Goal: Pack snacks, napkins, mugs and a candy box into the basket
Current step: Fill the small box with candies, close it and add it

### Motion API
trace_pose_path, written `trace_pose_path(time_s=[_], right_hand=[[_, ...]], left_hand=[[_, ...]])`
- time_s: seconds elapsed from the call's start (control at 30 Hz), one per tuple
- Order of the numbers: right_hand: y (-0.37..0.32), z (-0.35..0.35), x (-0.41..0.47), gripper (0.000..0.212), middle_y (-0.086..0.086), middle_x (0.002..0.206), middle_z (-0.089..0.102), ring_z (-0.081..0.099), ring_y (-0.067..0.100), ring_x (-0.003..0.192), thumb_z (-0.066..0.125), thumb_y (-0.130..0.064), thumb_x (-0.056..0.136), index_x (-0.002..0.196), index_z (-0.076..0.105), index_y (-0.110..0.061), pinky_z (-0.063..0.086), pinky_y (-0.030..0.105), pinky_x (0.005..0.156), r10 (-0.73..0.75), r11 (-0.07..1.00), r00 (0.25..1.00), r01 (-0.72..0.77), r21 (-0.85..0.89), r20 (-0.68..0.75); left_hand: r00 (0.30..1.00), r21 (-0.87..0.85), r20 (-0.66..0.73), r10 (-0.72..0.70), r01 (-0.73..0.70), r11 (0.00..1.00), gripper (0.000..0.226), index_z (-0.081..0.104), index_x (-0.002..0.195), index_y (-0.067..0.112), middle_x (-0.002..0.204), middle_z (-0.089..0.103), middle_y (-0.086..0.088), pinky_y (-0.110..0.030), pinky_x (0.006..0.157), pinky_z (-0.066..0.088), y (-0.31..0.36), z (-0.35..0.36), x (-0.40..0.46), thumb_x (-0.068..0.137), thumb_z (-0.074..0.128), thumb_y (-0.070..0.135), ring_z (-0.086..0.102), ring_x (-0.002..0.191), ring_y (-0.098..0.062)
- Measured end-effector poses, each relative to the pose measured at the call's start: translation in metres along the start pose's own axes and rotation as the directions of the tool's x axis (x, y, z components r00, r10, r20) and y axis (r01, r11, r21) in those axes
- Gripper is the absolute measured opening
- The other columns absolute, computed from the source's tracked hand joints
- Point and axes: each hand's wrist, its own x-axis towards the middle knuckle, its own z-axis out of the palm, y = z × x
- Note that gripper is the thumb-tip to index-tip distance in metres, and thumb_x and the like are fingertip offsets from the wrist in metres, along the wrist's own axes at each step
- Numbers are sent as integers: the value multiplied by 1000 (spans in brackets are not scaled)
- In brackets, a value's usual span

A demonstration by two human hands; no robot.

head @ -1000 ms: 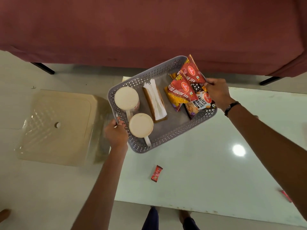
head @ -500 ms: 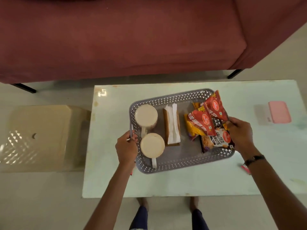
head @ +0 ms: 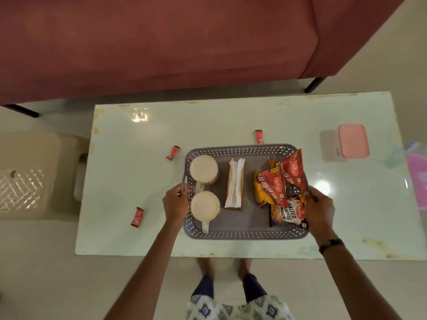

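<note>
A grey perforated basket (head: 242,235) rests on the pale green table (head: 138,176). Inside it stand two cream mugs (head: 203,168) (head: 205,207) at the left, a stack of white napkins (head: 235,183) on a brown holder in the middle, and several snack packets (head: 280,188) at the right. My left hand (head: 176,202) grips the basket's left rim. My right hand (head: 320,209) grips its right rim beside the salted peanuts packet (head: 287,212). A pink-lidded candy box (head: 353,140) sits on the table to the right, apart from the basket.
Three small red candy wrappers (head: 173,152) (head: 137,217) (head: 259,136) lie loose on the table around the basket. A maroon sofa (head: 161,42) runs along the table's far side. A beige plastic stool (head: 25,174) stands left of the table. Pink bags (head: 418,179) sit at the far right.
Both hands have carried the basket from the table's left corner toward its middle and turned it square to the table's edge. The camera view has shifted rightward, revealing more table.
</note>
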Motion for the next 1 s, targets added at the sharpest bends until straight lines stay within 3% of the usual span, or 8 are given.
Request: trace_pose_path(time_s=[0.13, 0.33, 0.5, 0.63, 0.8, 1.0], right_hand=[[7, 8, 5, 28, 15, 102, 70, 63, 24, 75, 45, -9, 95, 116, 65, -8, 46, 17, 61, 7, 1000, 999, -8, 23, 46], [4, 18, 12, 28, 16, 105, 70, 66, 27, 77, 44, -11, 97, 116, 65, -10, 53, 28, 72, -49, 998, 994, 46, 33, 94], [4, 19, 21, 29, 16, 104, 71, 66, 25, 76, 44, -10, 97, 118, 64, -10, 49, 17, 63, -122, 992, 985, 126, -23, 123], [9, 23, 26, 30, 18, 110, 68, 68, 31, 88, 44, -11, 97, 122, 61, -7, 54, 30, 74, -162, 981, 980, 173, -85, 119], [11, 27, 29, 30, 18, 113, 65, 67, 31, 93, 43, -11, 97, 121, 59, -5, 51, 28, 73, -200, 969, 972, 215, -122, 124], [12, 29, 29, 31, 19, 113, 65, 66, 32, 95, 43, -11, 98, 123, 58, -3, 52, 31, 76, -212, 964, 971, 226, -141, 110]], left_hand=[[999, 55, -37, 25, -23, 998, 22, 70, 101, 4, 99, 72, -20, -48, 85, 54, -3, 3, 12, 87, 53, 4, 65, 96, -35], [995, 73, -83, 49, -43, 996, 22, 69, 101, 2, 95, 71, -21, -49, 83, 54, -5, -1, 25, 87, 51, 1, 66, 93, -37], [993, 53, -115, 29, -23, 998, 23, 69, 101, 0, 100, 71, -21, -44, 84, 54, -4, 2, 26, 87, 51, -1, 65, 96, -35], [993, 63, -111, 39, -32, 998, 23, 68, 102, -1, 100, 70, -22, -44, 84, 53, -7, 2, 27, 87, 50, -2, 64, 97, -35], [989, 103, -122, 81, -68, 992, 22, 69, 100, -3, 100, 70, -23, -41, 82, 53, -13, 1, 23, 88, 50, -2, 65, 96, -35], [992, 85, -113, 54, -44, 995, 23, 68, 98, -3, 99, 70, -22, -47, 83, 55, -17, -3, 28, 88, 47, -4, 65, 94, -35]])
